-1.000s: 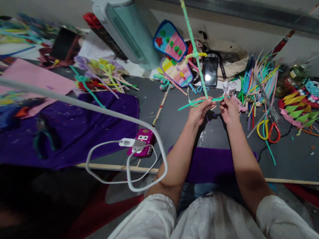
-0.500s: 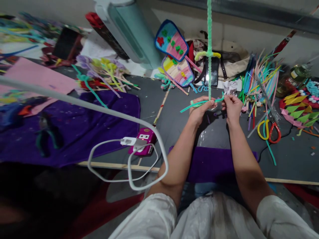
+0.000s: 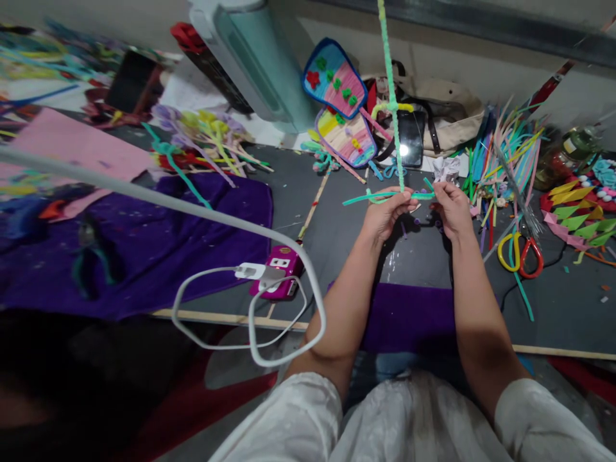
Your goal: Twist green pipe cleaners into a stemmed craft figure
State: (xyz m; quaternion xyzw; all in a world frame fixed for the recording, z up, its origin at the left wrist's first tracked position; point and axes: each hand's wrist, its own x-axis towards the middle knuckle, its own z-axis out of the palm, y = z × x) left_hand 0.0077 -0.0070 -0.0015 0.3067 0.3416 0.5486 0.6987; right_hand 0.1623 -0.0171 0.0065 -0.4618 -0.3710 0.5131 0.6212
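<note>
A teal pipe cleaner (image 3: 359, 199) runs sideways between my hands, its loose end sticking out to the left. My left hand (image 3: 389, 213) pinches it where it meets the foot of a tall light-green twisted pipe-cleaner stem (image 3: 395, 144). Higher on that stem sits a yellow and green crosspiece (image 3: 404, 108). With fingertips closed, my right hand (image 3: 453, 205) grips the bent right end of the teal pipe cleaner. Small purple bits lie on the dark table below the fingers.
Scissors (image 3: 520, 253) with yellow and red handles lie right, by a bundle of pipe cleaners (image 3: 514, 154). On the left are pliers (image 3: 94, 256) on purple cloth (image 3: 231, 224). A white cable (image 3: 231, 228) loops near the magenta power socket (image 3: 279, 273).
The stem's top has tilted to the left. My right hand has shifted slightly right, and the teal pipe cleaner's right end now shows a bend upward.
</note>
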